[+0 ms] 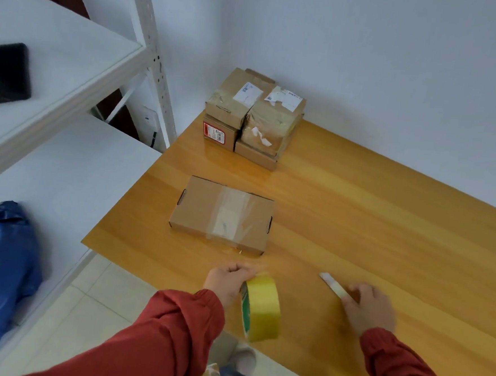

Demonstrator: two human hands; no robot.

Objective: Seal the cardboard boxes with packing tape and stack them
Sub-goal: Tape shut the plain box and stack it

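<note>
yellow: one tape roll (262,307); one cutter (331,283)

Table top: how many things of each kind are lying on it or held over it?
5 cardboard boxes: the flat taped box, plus 4 I can tell apart in the corner stack
1 tape roll, yellow, gripped by the left hand
1 small white tool, held by the right hand, too blurred to name
Total: 7
</note>
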